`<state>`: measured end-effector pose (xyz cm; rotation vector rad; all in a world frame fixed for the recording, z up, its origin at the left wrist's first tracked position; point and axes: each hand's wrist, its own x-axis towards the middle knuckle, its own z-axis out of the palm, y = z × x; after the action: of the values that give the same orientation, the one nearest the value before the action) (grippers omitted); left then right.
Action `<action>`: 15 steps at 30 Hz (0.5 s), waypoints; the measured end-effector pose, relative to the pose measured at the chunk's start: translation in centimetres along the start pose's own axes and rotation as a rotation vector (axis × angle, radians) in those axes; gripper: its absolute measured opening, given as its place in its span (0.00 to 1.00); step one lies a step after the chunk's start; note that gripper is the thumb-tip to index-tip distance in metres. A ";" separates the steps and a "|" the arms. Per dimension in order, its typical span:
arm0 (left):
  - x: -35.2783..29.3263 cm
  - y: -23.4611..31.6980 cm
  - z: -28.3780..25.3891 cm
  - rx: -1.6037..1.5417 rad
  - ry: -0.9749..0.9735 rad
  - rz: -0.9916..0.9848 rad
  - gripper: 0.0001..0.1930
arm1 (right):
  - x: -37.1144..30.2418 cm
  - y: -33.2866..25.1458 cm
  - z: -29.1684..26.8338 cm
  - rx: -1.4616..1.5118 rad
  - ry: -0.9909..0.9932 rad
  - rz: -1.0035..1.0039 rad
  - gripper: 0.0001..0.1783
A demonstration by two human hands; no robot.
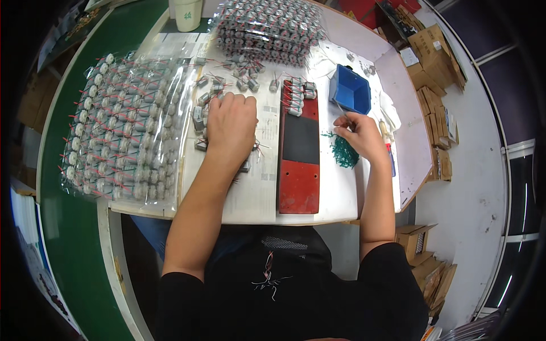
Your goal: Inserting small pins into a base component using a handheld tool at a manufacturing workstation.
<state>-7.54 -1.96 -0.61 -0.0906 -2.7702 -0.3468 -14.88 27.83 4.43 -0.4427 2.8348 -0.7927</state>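
My left hand [232, 122] is closed with its fingers curled down among loose small motors [248, 79], grey cylinders with red and green wires. Whatever its fingers hold is hidden beneath it. My right hand [363, 135] is pinched over a heap of tiny green pieces [344, 152], just in front of a blue bin [351, 91]. What lies between those fingertips is too small to make out. Between my hands lies a long red board [300, 193] with a black middle section [301, 140]. A short row of motors [295, 96] stands at its far end.
Plastic trays full of wired motors [122, 131] cover the left side, and more stacked trays [267, 31] stand at the back. A pale cup [188, 14] is at the far left. A red-handled tool [391, 159] lies beyond my right forearm. Cardboard boxes [435, 54] line the right.
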 end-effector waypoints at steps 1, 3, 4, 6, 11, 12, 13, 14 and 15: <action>0.0 0.1 0.0 -0.019 0.044 0.005 0.08 | -0.2 0.0 0.3 0.011 -0.020 0.015 0.10; 0.2 0.4 0.0 -0.055 0.131 0.013 0.08 | -0.5 -0.1 1.0 0.036 -0.061 0.041 0.08; 0.3 0.5 0.0 -0.052 0.127 0.021 0.08 | -0.5 0.2 1.3 0.043 -0.057 0.046 0.08; 0.6 0.7 0.4 -0.128 0.196 0.020 0.08 | -0.4 0.8 2.0 0.043 -0.056 -0.068 0.07; 0.1 0.3 0.7 -0.101 0.027 0.105 0.08 | -0.4 1.0 2.9 -0.105 -0.008 -0.149 0.07; -0.1 0.1 0.6 -0.096 0.024 0.110 0.08 | -0.5 1.0 3.0 -0.098 -0.006 -0.147 0.07; -0.3 0.0 0.4 -0.114 0.040 0.146 0.08 | -0.6 1.1 3.1 -0.110 0.001 -0.153 0.06; -0.4 -0.1 0.3 -0.132 0.055 0.182 0.08 | -0.7 1.1 3.1 -0.122 0.007 -0.158 0.06; -0.5 -0.1 0.1 -0.153 0.071 0.217 0.08 | -0.8 1.2 3.1 -0.137 0.014 -0.162 0.05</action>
<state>-7.09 -2.08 -0.94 -0.4055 -2.6273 -0.4929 -13.64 27.56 1.26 -0.6972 2.9052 -0.6319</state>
